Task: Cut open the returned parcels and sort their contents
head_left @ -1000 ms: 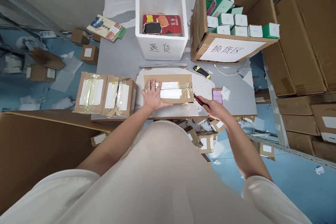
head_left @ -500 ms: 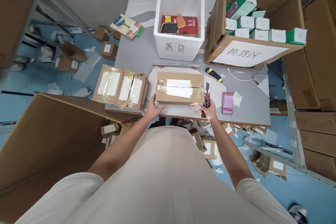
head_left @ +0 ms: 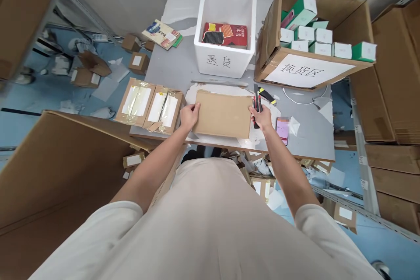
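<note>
A plain brown cardboard box (head_left: 223,114) lies near the front edge of the table, its upper face free of labels. My left hand (head_left: 189,116) is closed on the box's left edge, thumb on top. At the other end my right hand (head_left: 262,116) holds a red and black utility knife (head_left: 257,104), blade pointing away from me, while its fingers press the box's right edge. Left of the box sit two taped cardboard boxes (head_left: 134,101) with white labels. A yellow and black utility knife (head_left: 267,96) rests behind my right hand.
Behind the box stand a white foam bin (head_left: 223,59) with a red book and a large carton (head_left: 269,63) holding several green-and-white boxes. Books (head_left: 161,34) lie at the back left, a phone (head_left: 282,130) at right. A big open carton (head_left: 65,175) stands at lower left.
The box has been turned over, so its taped, labelled face no longer shows and a plain face is up. My left hand has closed on its edge; the knife stays in my right hand.
</note>
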`<state>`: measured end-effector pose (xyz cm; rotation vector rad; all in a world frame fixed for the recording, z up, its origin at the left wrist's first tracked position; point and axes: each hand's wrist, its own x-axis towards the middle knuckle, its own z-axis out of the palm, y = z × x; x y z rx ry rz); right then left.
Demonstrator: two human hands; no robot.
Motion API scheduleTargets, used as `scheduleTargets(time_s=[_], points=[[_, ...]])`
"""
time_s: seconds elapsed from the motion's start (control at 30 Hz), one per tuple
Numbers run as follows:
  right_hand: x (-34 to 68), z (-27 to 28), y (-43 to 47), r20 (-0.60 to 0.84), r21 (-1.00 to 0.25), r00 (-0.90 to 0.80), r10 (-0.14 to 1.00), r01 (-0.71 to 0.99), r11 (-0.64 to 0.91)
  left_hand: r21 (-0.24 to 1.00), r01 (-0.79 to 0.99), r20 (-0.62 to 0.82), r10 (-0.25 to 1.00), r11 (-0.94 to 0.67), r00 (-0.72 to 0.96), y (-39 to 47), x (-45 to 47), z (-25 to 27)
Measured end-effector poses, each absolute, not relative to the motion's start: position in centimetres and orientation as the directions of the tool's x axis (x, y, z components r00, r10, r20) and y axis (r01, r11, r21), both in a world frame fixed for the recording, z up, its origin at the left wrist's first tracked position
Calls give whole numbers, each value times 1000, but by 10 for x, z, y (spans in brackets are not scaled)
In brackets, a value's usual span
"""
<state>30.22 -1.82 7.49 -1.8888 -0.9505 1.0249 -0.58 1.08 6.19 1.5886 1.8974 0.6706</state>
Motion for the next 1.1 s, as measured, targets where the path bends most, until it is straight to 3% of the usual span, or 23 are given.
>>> scheduleTargets(time_s=[0.2, 0.33, 0.47, 0.67, 0.9, 1.1], points=[[307, 60, -18, -341, -906, 331, 880, 136, -402, 739, 648, -175, 981, 185, -80, 17, -8, 51], [312, 48, -67, -291, -944, 348, 891, 46, -326, 859, 480, -206, 978, 177, 9, -18, -25, 41], [298, 31, -119, -360, -924, 319, 877, 7, -383, 888, 388, -296, 952, 247, 73, -58, -40, 9], [265, 18, -125, -398, -908, 483, 780, -84, -411, 910, 253, -347, 937, 328, 32, -66, -31, -25], [280, 59, -118, -291, -931, 499, 816, 48, -361, 854, 504, -165, 986, 130, 25, -75, -37, 35], [290, 90, -93, -281, -870, 507, 815, 225, -440, 792, 601, -103, 994, 102, -33, -53, -34, 70]])
